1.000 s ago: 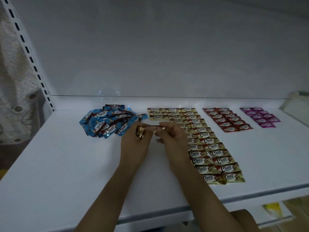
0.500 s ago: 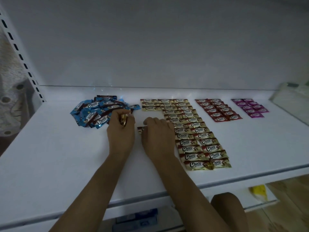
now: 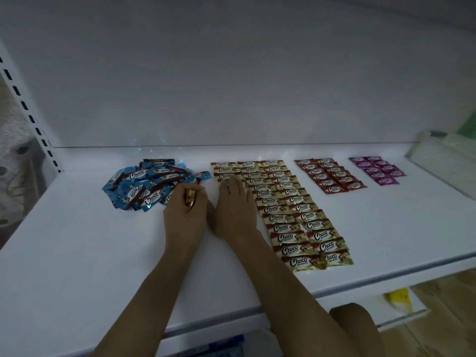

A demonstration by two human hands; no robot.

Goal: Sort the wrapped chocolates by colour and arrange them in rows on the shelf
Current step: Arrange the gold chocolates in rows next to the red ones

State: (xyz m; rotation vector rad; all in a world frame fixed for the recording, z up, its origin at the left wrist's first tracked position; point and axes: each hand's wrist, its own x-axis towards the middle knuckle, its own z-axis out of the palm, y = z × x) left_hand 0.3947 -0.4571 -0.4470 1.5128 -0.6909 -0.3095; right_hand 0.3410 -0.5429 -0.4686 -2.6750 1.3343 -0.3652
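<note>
A loose pile of blue wrapped chocolates [image 3: 144,184] lies at the back left of the white shelf [image 3: 77,253]. To its right, gold chocolates [image 3: 291,210] lie in long rows, then red ones [image 3: 329,176] and purple ones [image 3: 378,170] in short rows. My left hand [image 3: 185,215] rests on the shelf beside the blue pile and grips a few gold wrapped chocolates [image 3: 190,198]. My right hand [image 3: 231,210] lies flat, its straight fingers pressing at the short left column of the gold rows; anything under them is hidden.
A slotted shelf upright [image 3: 28,112] stands at the left. A pale box [image 3: 448,161] sits at the shelf's right end. Below the front edge are a lower shelf with a yellow tag [image 3: 399,297] and my knee [image 3: 355,328].
Both hands came down from holding a chocolate between them. My right hand flattened and slid forward to the gold rows; my left hand settled by the blue pile, still gripping gold chocolates.
</note>
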